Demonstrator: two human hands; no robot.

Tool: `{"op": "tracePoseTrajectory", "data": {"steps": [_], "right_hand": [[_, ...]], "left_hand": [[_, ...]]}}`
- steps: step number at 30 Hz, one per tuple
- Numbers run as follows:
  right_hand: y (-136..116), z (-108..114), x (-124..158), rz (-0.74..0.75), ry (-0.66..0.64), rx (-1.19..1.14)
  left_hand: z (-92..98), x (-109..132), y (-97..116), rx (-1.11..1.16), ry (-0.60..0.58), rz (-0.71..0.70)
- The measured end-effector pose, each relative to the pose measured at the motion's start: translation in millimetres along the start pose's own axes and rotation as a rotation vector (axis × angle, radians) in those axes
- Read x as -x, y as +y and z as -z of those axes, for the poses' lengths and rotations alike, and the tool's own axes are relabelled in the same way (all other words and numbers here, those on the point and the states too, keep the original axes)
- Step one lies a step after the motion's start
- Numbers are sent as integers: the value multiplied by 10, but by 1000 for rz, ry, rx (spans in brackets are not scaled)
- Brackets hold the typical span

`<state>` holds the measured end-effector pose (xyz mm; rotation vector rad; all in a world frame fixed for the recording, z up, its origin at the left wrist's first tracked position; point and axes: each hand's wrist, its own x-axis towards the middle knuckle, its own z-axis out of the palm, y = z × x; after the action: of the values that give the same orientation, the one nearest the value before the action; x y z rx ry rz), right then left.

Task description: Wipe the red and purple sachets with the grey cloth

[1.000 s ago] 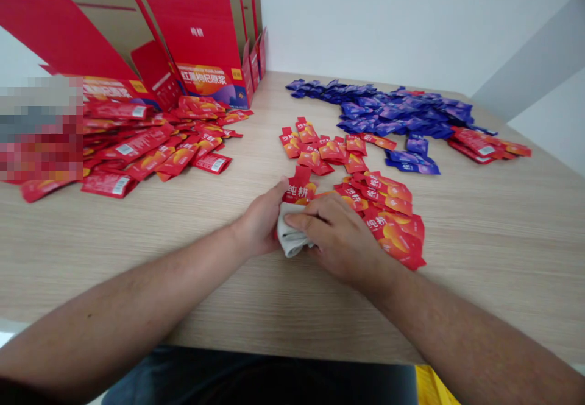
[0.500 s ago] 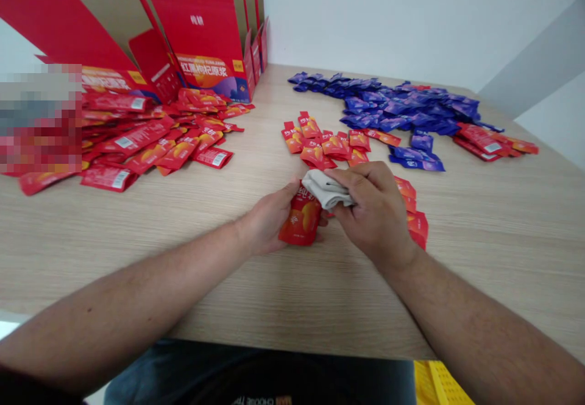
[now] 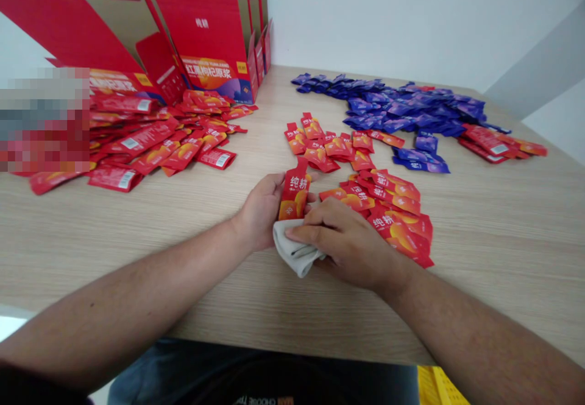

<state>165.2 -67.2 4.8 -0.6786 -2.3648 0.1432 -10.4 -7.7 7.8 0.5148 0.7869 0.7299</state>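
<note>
A red pouch [image 3: 295, 197] with orange fruit pictures and white lettering is held upright by my left hand [image 3: 262, 213], its narrow spout end pointing away from me. My right hand [image 3: 345, 240] grips a folded pale grey cloth [image 3: 295, 250], which lies over the pouch's lower end and hides it. Just beyond my right hand lies a loose stack of similar red pouches [image 3: 397, 228], partly covered by that hand. A smaller group of red pouches [image 3: 336, 144] rests farther back, in the middle of the table.
Many blue pouches [image 3: 406, 109] are heaped at the back right, with a few red pouches [image 3: 496, 143] beside them. A red pile [image 3: 173, 143] spreads at left before open red cartons [image 3: 214, 33]. A yellow crate [image 3: 439, 387] shows below the table [image 3: 283, 320].
My right hand has moved the cloth from the pouch's upper end down to its lower end, toward me. The pouch's spout end and the stack at right now show more fully.
</note>
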Motion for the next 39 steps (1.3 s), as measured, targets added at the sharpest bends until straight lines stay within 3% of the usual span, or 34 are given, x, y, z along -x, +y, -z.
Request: {"op": "tracePoseTrajectory", "data": {"steps": [6, 9, 12, 15, 19, 22, 24, 26, 31, 34, 37, 39], "right_hand": [[43, 213, -15, -230, 397, 117], [72, 260, -14, -247, 477, 229], [103, 240, -8, -212, 438, 283], [135, 158, -5, -206, 313, 288], [129, 31, -13, -219, 108, 269], [76, -27, -21, -120, -95, 207], [50, -35, -23, -83, -164, 171], [57, -16, -23, -94, -127, 167], [179, 109, -14, -217, 167, 325], [243, 173, -6, -271, 275, 406], [254, 173, -3, -312, 289, 434], [220, 124, -8, -284, 219, 398]], "left_hand": [[72, -82, -8, 12, -4, 13], [59, -89, -76, -67, -27, -56], [5, -73, -160, -120, -59, -64], [-80, -48, -202, -35, -80, -92], [-137, -36, -143, 80, -17, 22], [-110, -46, -72, 131, 42, 86], [-94, -45, -52, 134, 67, 95], [-98, -36, -64, 117, 56, 84], [-131, -15, -165, 74, -9, 25], [-129, -12, -212, 36, -81, 46], [-127, -15, -222, 54, -76, 59], [-118, -33, -202, 83, -42, 72]]}}
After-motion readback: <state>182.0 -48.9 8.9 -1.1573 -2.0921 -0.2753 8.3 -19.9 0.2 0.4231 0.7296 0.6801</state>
